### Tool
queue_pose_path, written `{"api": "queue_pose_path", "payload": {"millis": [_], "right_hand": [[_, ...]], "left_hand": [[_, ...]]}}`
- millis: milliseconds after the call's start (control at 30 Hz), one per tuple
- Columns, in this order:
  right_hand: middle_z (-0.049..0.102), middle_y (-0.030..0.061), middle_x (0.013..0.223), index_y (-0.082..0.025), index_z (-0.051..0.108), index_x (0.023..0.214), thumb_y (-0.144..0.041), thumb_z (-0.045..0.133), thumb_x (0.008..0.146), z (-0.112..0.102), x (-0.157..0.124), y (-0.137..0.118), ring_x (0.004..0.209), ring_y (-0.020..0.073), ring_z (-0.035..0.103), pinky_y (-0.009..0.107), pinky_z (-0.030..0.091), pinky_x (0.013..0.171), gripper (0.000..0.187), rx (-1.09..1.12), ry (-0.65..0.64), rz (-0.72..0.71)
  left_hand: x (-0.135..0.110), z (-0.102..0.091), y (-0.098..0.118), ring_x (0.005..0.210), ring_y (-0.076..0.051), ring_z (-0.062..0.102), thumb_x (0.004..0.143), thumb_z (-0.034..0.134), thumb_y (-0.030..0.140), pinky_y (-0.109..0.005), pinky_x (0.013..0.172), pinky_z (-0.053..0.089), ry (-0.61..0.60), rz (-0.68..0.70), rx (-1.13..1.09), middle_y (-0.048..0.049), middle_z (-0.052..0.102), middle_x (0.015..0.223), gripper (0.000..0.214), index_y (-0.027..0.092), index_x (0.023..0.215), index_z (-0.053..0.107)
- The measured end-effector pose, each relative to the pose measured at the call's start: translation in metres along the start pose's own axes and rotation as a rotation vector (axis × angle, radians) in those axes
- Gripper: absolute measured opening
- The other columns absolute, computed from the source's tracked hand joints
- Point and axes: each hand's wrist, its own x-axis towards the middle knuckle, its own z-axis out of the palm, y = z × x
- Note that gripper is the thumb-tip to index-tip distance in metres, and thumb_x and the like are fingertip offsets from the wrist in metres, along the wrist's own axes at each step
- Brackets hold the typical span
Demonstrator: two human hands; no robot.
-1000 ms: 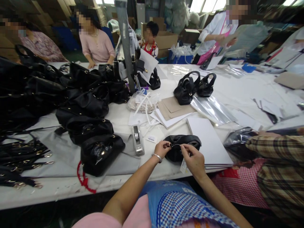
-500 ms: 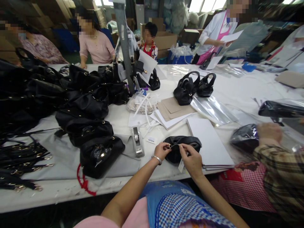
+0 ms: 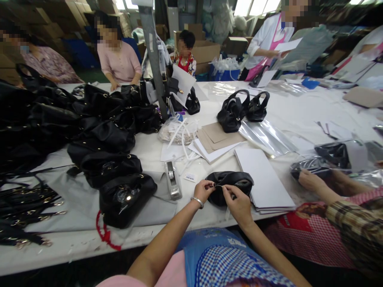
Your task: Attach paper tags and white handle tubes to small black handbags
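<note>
A small black bag lies on the white table near its front edge. My left hand, with a silver bangle at the wrist, pinches a small metal ring at the bag's left end. My right hand is closed just right of it, pinching a thin string with a white tag that hangs below the fingers. Both hands are at the bag's near side.
A pile of black bags and loose straps fills the left. A tape dispenser, stacked white sheets, brown card pieces and two more bags lie ahead. A co-worker's hand handles bagged items at right; other people sit opposite.
My right hand has slid left toward my left hand along the string. The co-worker at right has shifted the plastic-wrapped bags and lowered a hand to the table.
</note>
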Motion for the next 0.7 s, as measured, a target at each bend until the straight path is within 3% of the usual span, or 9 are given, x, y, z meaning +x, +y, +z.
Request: {"api": "queue_pose_path", "payload": {"millis": [100, 167, 267, 333, 400, 500, 600, 700], "right_hand": [[0.063, 0.0030, 0.064, -0.019, 0.068, 0.087, -0.047, 0.055, 0.083, 0.003, -0.002, 0.007, 0.060, 0.0189, 0.057, 0.031, 0.044, 0.063, 0.031, 0.114, -0.078, 0.188], [0.061, 0.0026, 0.060, -0.017, 0.068, 0.089, -0.052, 0.055, 0.082, 0.005, -0.005, 0.012, 0.058, 0.0193, 0.057, 0.030, 0.044, 0.058, 0.038, 0.304, -0.178, 0.364], [0.066, 0.0063, 0.078, -0.017, 0.064, 0.107, -0.055, 0.052, 0.083, 0.002, -0.016, 0.018, 0.065, 0.0196, 0.062, 0.029, 0.046, 0.057, 0.047, 0.693, -0.364, 0.592], [0.066, 0.0091, 0.096, -0.021, 0.056, 0.120, -0.054, 0.056, 0.081, -0.003, -0.025, 0.019, 0.076, 0.0203, 0.064, 0.030, 0.048, 0.062, 0.052, 0.863, -0.456, 0.652], [0.065, 0.0103, 0.105, -0.023, 0.051, 0.124, -0.051, 0.065, 0.076, -0.008, -0.035, 0.021, 0.087, 0.0216, 0.064, 0.034, 0.050, 0.073, 0.057, 0.915, -0.511, 0.619], [0.063, 0.0105, 0.110, -0.024, 0.051, 0.121, -0.043, 0.072, 0.072, -0.009, -0.043, 0.025, 0.100, 0.0227, 0.061, 0.039, 0.047, 0.087, 0.057, 0.886, -0.596, 0.490], [0.066, 0.0076, 0.101, -0.021, 0.056, 0.107, -0.042, 0.070, 0.073, -0.002, -0.045, 0.034, 0.092, 0.0207, 0.062, 0.037, 0.048, 0.084, 0.043, 0.746, -0.612, 0.406], [0.065, 0.0028, 0.082, -0.020, 0.058, 0.091, -0.047, 0.067, 0.073, 0.007, -0.043, 0.040, 0.079, 0.0198, 0.062, 0.035, 0.050, 0.076, 0.033, 0.561, -0.485, 0.364]], "left_hand": [[0.000, -0.003, 0.000, 0.072, -0.014, 0.062, 0.073, 0.068, 0.021, -0.027, 0.071, 0.050, 0.010, 0.031, 0.007, -0.0031, 0.069, 0.079, 0.009, 0.019, 0.081, 0.072], [-0.002, -0.009, 0.000, 0.073, -0.014, 0.062, 0.075, 0.067, 0.023, -0.028, 0.072, 0.050, 0.010, 0.049, 0.018, -0.0026, 0.070, 0.079, 0.007, 0.021, 0.079, 0.073], [-0.010, -0.025, 0.004, 0.081, -0.016, 0.062, 0.077, 0.066, 0.027, -0.029, 0.075, 0.051, 0.047, 0.074, 0.029, -0.0036, 0.069, 0.083, 0.009, 0.021, 0.078, 0.073], [-0.017, -0.035, 0.009, 0.091, -0.017, 0.061, 0.078, 0.064, 0.031, -0.027, 0.072, 0.052, 0.074, 0.064, -0.006, -0.0060, 0.066, 0.094, 0.014, 0.020, 0.078, 0.072], [-0.024, -0.042, 0.017, 0.093, -0.018, 0.060, 0.078, 0.063, 0.036, -0.025, 0.067, 0.053, 0.065, 0.031, -0.074, -0.0083, 0.063, 0.104, 0.019, 0.018, 0.078, 0.071], [-0.029, -0.041, 0.030, 0.079, -0.014, 0.062, 0.078, 0.061, 0.040, -0.024, 0.061, 0.053, -0.022, -0.044, -0.214, -0.0105, 0.061, 0.112, 0.025, 0.015, 0.079, 0.067], [-0.029, -0.029, 0.039, 0.068, -0.011, 0.064, 0.079, 0.060, 0.042, -0.022, 0.058, 0.052, -0.110, -0.161, -0.400, -0.0129, 0.063, 0.113, 0.029, 0.013, 0.082, 0.061], [-0.028, -0.016, 0.042, 0.070, -0.013, 0.067, 0.080, 0.058, 0.045, -0.022, 0.057, 0.052, -0.157, -0.265, -0.507, -0.0133, 0.067, 0.104, 0.032, 0.015, 0.086, 0.055]]}}
